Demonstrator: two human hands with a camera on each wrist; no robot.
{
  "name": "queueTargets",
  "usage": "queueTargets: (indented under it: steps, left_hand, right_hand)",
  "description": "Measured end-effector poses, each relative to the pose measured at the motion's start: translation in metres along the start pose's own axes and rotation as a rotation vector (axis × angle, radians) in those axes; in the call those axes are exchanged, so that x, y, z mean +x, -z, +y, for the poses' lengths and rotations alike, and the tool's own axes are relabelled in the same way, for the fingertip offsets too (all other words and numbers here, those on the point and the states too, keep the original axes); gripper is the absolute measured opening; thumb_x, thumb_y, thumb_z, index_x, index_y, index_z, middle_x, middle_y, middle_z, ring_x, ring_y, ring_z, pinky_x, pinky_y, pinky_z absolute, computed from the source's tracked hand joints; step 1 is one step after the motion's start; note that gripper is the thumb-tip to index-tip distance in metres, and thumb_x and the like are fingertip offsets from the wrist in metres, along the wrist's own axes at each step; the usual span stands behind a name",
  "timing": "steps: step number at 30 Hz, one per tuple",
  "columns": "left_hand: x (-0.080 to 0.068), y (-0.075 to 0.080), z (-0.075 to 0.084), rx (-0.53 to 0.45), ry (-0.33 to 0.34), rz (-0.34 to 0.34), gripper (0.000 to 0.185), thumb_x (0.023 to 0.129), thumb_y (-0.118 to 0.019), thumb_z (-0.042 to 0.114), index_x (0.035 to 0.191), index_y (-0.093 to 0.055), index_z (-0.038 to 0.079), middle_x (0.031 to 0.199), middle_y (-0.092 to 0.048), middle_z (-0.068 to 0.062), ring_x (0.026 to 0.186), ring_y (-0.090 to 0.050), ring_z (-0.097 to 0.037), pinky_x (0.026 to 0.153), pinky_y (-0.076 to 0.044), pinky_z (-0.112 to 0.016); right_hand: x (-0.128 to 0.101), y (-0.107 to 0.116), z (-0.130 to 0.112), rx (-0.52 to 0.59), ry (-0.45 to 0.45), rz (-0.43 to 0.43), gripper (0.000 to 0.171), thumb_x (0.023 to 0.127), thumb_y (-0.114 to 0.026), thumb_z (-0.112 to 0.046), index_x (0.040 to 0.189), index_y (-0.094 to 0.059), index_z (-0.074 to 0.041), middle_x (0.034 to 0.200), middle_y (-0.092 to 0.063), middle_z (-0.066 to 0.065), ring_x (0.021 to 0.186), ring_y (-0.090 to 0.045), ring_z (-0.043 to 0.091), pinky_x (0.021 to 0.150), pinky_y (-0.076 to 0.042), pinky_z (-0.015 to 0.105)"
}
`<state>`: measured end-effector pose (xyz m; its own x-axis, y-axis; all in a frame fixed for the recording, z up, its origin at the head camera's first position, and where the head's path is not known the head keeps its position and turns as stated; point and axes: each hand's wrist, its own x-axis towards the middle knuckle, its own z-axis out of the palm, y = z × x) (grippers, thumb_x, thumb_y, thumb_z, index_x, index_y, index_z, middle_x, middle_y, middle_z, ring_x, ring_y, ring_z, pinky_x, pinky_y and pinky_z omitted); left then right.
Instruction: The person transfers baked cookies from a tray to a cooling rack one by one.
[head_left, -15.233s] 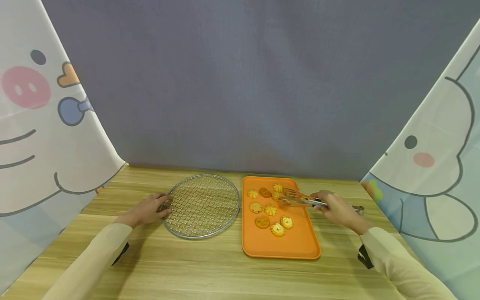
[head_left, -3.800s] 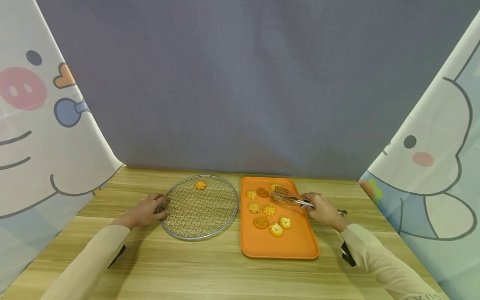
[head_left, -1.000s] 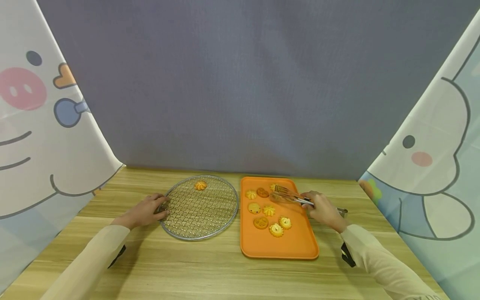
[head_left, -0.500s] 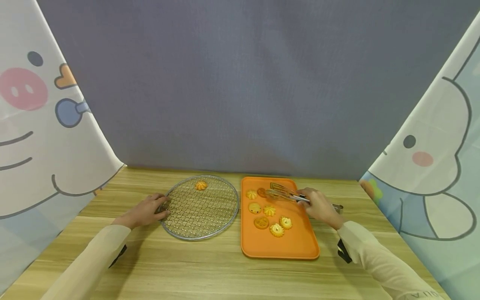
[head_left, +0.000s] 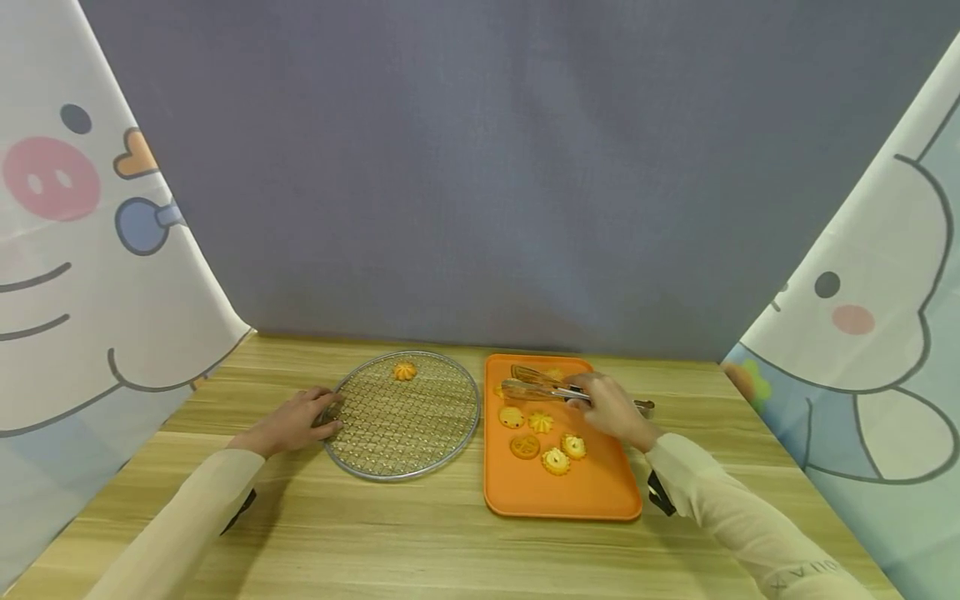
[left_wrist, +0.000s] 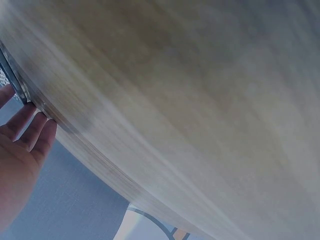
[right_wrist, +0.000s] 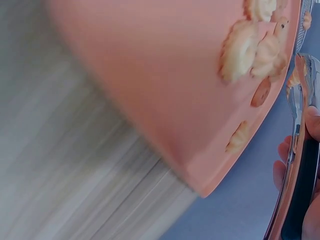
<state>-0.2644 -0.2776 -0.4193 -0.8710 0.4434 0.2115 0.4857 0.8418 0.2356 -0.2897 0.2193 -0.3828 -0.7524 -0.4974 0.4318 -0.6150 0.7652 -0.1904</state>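
Note:
My left hand (head_left: 292, 421) holds the near-left rim of a round wire rack (head_left: 405, 425), thumb and fingertips at its edge. One ridged, golden piped cookie (head_left: 405, 371) sits towards the back of the rack. My right hand (head_left: 611, 408) grips metal tongs (head_left: 528, 390) over the upper part of an orange tray (head_left: 562, 496). Between the tong ends, the right wrist view shows a cookie (right_wrist: 295, 80). Several cookies lie on the tray, among them a round brown one (head_left: 525, 447), a star-shaped one (head_left: 541, 422) and two cream-topped ones (head_left: 557, 461). The tongs cover others in the head view.
Rack and tray stand side by side on a wood-grain table (head_left: 390, 542), a narrow strip of wood between them. A grey cloth wall (head_left: 480, 183) rises at the table's back edge. Cartoon-printed panels (head_left: 60, 292) flank both sides.
A cookie has appeared on the rack since the oldest frame. Over the last second, my right hand has moved the tongs left across the tray with a cookie between them. My left hand stays at the rim.

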Motion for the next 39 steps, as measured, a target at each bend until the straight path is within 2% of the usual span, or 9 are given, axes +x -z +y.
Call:
queueTargets:
  steps: [6, 13, 20, 24, 26, 31, 33, 39]
  left_hand:
    - [0.000, -0.002, -0.001, 0.006, -0.024, 0.023, 0.043, 0.086, -0.063, 0.025, 0.119, -0.055, -0.001, 0.113, -0.054, -0.024, 0.102, -0.051, -0.046, 0.084, -0.041, -0.059]
    - [0.000, -0.001, 0.001, 0.000, -0.024, 0.024, 0.043, 0.086, -0.063, 0.026, 0.120, -0.055, 0.000, 0.113, -0.054, -0.023, 0.102, -0.051, -0.046, 0.084, -0.042, -0.059]
    - [0.000, -0.002, 0.000, 0.004, -0.012, 0.018, 0.044, 0.086, -0.063, 0.027, 0.120, -0.055, 0.000, 0.114, -0.054, -0.024, 0.102, -0.051, -0.047, 0.084, -0.041, -0.060]
    - [0.000, -0.001, 0.000, 0.001, -0.004, 0.015, 0.044, 0.086, -0.062, 0.027, 0.120, -0.055, 0.000, 0.114, -0.054, -0.024, 0.103, -0.050, -0.047, 0.084, -0.041, -0.060]
    - [0.000, -0.001, 0.001, 0.001, -0.003, 0.017, 0.044, 0.086, -0.062, 0.027, 0.120, -0.055, 0.000, 0.114, -0.054, -0.024, 0.103, -0.050, -0.047, 0.085, -0.041, -0.060]
    - [0.000, 0.000, 0.002, 0.010, -0.006, 0.019, 0.043, 0.086, -0.062, 0.026, 0.120, -0.055, 0.000, 0.114, -0.054, -0.024, 0.103, -0.051, -0.047, 0.085, -0.041, -0.059]
    - [0.000, 0.000, 0.002, 0.012, -0.006, 0.017, 0.043, 0.086, -0.063, 0.026, 0.120, -0.055, 0.000, 0.114, -0.054, -0.024, 0.103, -0.051, -0.046, 0.084, -0.042, -0.059]
    - [0.000, 0.000, 0.002, 0.012, 0.003, 0.010, 0.044, 0.086, -0.063, 0.027, 0.120, -0.055, 0.000, 0.115, -0.053, -0.025, 0.103, -0.050, -0.047, 0.084, -0.041, -0.059]
  right_hand:
    - [0.012, -0.006, -0.014, 0.002, 0.016, -0.045, 0.030, 0.080, -0.069, -0.007, 0.109, -0.065, -0.002, 0.102, -0.066, 0.013, 0.058, -0.044, 0.005, 0.052, -0.035, 0.020]
    - [0.026, -0.015, -0.029, 0.033, 0.042, -0.056, 0.030, 0.081, -0.065, -0.002, 0.110, -0.064, -0.002, 0.103, -0.065, 0.013, 0.058, -0.048, 0.007, 0.049, -0.035, 0.019]
    - [0.042, -0.026, -0.044, 0.058, 0.004, -0.123, 0.031, 0.084, -0.062, -0.005, 0.115, -0.063, -0.007, 0.111, -0.063, 0.009, 0.061, -0.052, 0.010, 0.052, -0.038, 0.022]
    - [0.051, -0.034, -0.050, 0.053, 0.014, -0.125, 0.031, 0.084, -0.063, -0.005, 0.115, -0.063, -0.008, 0.110, -0.064, 0.009, 0.064, -0.054, 0.011, 0.052, -0.036, 0.021]
    - [0.056, -0.038, -0.053, 0.057, 0.022, -0.126, 0.031, 0.084, -0.062, -0.004, 0.114, -0.063, -0.007, 0.109, -0.065, 0.009, 0.058, -0.050, 0.010, 0.049, -0.034, 0.021]
    - [0.066, -0.047, -0.060, 0.070, 0.048, -0.134, 0.032, 0.083, -0.060, 0.000, 0.114, -0.063, -0.006, 0.107, -0.066, 0.008, 0.065, -0.054, 0.009, 0.054, -0.038, 0.021]
    - [0.070, -0.049, -0.063, 0.068, 0.050, -0.144, 0.033, 0.083, -0.058, 0.001, 0.115, -0.063, -0.006, 0.106, -0.066, 0.008, 0.069, -0.056, 0.009, 0.056, -0.039, 0.021]
    - [0.082, -0.057, -0.068, 0.021, 0.041, -0.157, 0.031, 0.085, -0.057, -0.003, 0.116, -0.062, -0.007, 0.108, -0.065, 0.007, 0.065, -0.054, 0.011, 0.050, -0.033, 0.022]
